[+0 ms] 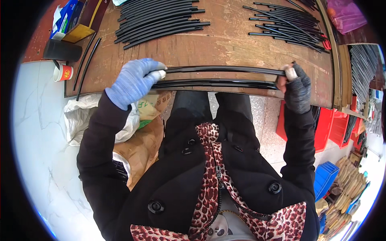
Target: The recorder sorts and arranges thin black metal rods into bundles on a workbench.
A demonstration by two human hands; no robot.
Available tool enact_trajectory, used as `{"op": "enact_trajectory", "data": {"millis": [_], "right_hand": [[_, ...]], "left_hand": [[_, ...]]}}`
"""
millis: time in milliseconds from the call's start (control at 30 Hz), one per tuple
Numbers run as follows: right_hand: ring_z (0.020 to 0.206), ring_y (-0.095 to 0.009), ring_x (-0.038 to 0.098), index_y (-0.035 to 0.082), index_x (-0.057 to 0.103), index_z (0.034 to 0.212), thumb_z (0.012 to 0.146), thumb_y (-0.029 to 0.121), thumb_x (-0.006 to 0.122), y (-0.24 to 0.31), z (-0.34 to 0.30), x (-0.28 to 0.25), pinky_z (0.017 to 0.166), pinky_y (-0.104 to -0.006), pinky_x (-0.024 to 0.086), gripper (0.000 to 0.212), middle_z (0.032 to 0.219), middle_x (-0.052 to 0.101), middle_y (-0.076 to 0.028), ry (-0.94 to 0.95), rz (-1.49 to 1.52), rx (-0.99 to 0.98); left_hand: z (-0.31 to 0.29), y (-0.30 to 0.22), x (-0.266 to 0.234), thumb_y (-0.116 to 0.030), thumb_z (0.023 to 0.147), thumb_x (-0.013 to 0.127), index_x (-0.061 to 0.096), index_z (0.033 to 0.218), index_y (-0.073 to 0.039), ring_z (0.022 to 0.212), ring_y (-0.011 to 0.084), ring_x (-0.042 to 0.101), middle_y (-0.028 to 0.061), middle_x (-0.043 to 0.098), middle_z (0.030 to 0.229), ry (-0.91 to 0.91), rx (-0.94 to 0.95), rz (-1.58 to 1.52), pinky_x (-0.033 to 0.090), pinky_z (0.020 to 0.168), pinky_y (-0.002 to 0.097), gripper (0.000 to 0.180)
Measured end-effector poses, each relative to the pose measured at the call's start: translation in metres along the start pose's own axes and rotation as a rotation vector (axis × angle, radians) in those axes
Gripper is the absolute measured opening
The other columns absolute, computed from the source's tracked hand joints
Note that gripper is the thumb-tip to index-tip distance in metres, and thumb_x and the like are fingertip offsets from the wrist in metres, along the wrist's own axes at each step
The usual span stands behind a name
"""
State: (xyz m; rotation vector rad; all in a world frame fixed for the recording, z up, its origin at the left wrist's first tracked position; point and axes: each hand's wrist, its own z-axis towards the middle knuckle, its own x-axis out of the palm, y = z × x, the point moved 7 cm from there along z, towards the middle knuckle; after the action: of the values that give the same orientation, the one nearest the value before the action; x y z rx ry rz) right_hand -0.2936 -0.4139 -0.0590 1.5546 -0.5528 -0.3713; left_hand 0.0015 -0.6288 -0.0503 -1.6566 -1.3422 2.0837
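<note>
A long thin black tube stretches level between my two hands, just above the wooden table's near part. My left hand, in a blue knit glove with pale fingertips, pinches its left end. At the right end my right hand, in a dark grey glove that leaves some fingers partly bare, closes on it. Nearer to me, along the table's front edge, lie several more black tubes. Their ends pass close under both hands, and I cannot tell whether the fingers touch them.
Black tubes are piled at the back left of the wooden table, and thinner black rods at the back right near red-handled pliers or scissors. A paper cup and a black cylinder stand left. Red bins sit lower right.
</note>
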Motion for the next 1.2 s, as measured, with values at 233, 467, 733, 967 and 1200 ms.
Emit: {"op": "enact_trajectory", "data": {"millis": [233,467,733,967,1200], "right_hand": [[0.047,-0.012,0.044,-0.002,0.057,0.097,0.086,0.012,0.049,-0.008,0.004,-0.027,0.045,-0.0224,0.038,0.020,0.063,0.055,-0.009,0.023,0.144,-0.011],[0.048,-0.013,0.045,-0.002,0.057,0.098,0.084,0.010,0.051,-0.014,0.000,-0.038,0.047,-0.0227,0.039,0.019,0.064,0.055,-0.009,-0.030,0.158,0.063],[0.050,-0.013,0.045,-0.002,0.056,0.100,0.082,0.005,0.053,-0.013,0.003,-0.045,0.049,-0.0228,0.039,0.019,0.066,0.055,-0.009,-0.016,0.174,0.095],[0.051,-0.011,0.041,0.002,0.055,0.100,0.082,0.002,0.050,-0.008,0.016,-0.114,0.050,-0.0219,0.035,0.018,0.064,0.051,-0.006,0.002,0.207,0.054],[0.053,-0.010,0.041,0.004,0.056,0.098,0.082,0.005,0.051,-0.014,0.026,-0.205,0.053,-0.0230,0.035,0.017,0.064,0.051,-0.006,-0.041,0.168,0.087]], "left_hand": [[-0.005,0.018,0.001,-0.003,0.077,0.059,0.065,0.090,0.003,0.062,0.0129,0.056,0.0066,0.064,0.075,0.155,-0.232,-0.102,0.046,0.061,0.0228,0.015],[-0.006,0.012,0.001,-0.001,0.077,0.058,0.065,0.091,0.005,0.060,0.0099,0.052,0.0053,0.063,0.073,0.088,-0.272,-0.260,0.043,0.058,0.0205,0.017],[0.003,0.012,-0.001,-0.001,0.076,0.059,0.066,0.090,0.004,0.058,0.0068,0.049,0.0027,0.063,0.071,-0.041,-0.224,-0.285,0.041,0.053,0.0172,0.016],[-0.005,0.042,-0.016,-0.001,0.075,0.059,0.066,0.090,0.003,0.055,0.0069,0.048,0.0018,0.061,0.067,-0.043,-0.339,-0.328,0.038,0.051,0.0155,0.017],[-0.009,0.083,-0.015,-0.002,0.075,0.060,0.066,0.089,0.003,0.054,0.0080,0.048,0.0019,0.061,0.067,-0.052,-0.502,-0.441,0.040,0.052,0.0177,0.016]]}}
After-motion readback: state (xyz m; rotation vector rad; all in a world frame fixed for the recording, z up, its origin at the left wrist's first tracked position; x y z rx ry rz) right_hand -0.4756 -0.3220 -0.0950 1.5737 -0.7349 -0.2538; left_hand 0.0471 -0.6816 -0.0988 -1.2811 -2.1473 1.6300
